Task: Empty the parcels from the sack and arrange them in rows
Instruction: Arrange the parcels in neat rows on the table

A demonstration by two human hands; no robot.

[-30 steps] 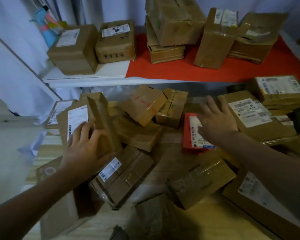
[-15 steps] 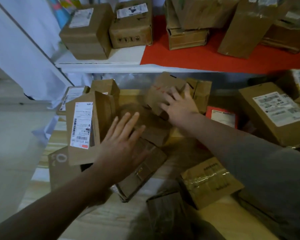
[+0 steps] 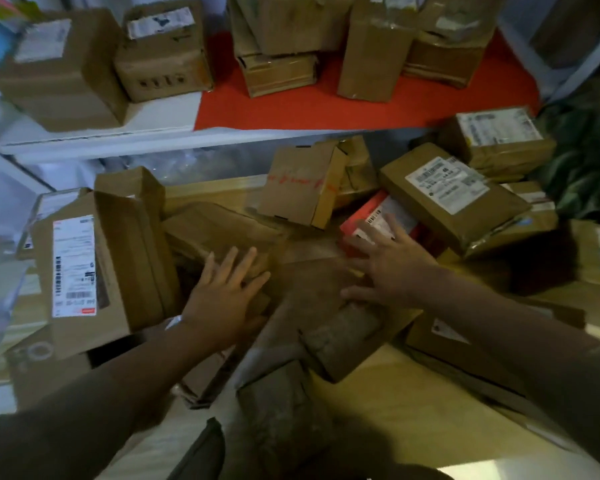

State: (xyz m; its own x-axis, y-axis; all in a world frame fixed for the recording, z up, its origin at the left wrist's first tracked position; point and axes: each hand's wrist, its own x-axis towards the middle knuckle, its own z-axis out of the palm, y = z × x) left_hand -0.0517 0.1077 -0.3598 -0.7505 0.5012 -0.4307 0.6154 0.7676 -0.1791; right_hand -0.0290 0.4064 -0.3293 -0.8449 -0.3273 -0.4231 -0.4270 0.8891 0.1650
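Several brown cardboard parcels lie jumbled on the pale wooden floor (image 3: 413,403). My left hand (image 3: 222,292) has straight, spread fingers over a flat wrinkled brown parcel (image 3: 219,230) in the middle of the pile. My right hand (image 3: 388,268) is also spread flat, its fingers over the edge of a red parcel (image 3: 371,209) with a white label and its palm above a dark brown parcel (image 3: 316,289). A small box with red scribble (image 3: 298,185) stands tilted behind. A tall labelled box (image 3: 84,268) stands at the left. No sack is visible.
A low shelf (image 3: 94,140) with a red mat (image 3: 326,105) carries several more boxes along the back. Labelled parcels (image 3: 447,192) are stacked at the right beside a green plant (image 3: 582,161). A white wall stands at the left.
My right hand has drawn back from the scribbled box and moved right onto the red parcel's edge. My left hand has slid forward onto the wrinkled parcel. The camera has shifted left.
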